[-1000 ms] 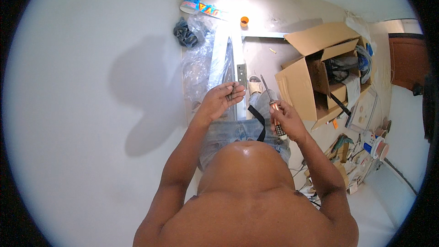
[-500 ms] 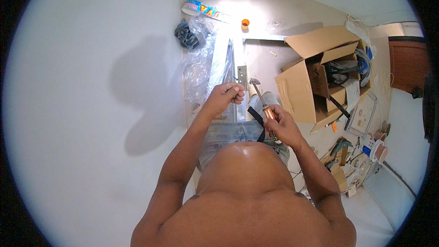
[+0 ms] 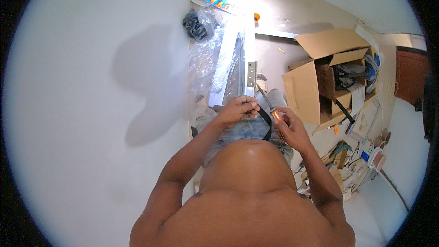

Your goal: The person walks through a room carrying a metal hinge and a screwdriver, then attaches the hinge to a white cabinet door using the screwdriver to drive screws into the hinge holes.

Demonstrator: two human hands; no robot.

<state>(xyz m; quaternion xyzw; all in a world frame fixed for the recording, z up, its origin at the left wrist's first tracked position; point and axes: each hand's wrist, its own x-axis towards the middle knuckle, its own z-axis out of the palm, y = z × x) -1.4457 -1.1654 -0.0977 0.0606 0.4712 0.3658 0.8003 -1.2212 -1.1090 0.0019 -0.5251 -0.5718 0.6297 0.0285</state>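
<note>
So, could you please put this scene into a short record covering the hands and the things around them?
Left hand: curled, beside a black strap; whether it holds something small is unclear
Right hand: closed around the handle of a screwdriver, its shaft pointing away from the body
Ahead: metal plate with holes on a white bar
Left side: crumpled clear plastic
Right side: open cardboard box with cables inside

An open cardboard box (image 3: pixel 302 92) is carried by the pale floor (image 3: pixel 273 60), with a small yellow scrap (image 3: pixel 281 50) left of it. Farther left, clear plastic (image 3: pixel 201 61), a dark bundle (image 3: pixel 194 26) and a blue printed strip (image 3: pixel 213 0) are strewn; at lower right, mixed clutter (image 3: pixel 341 152) is scattered.
</note>
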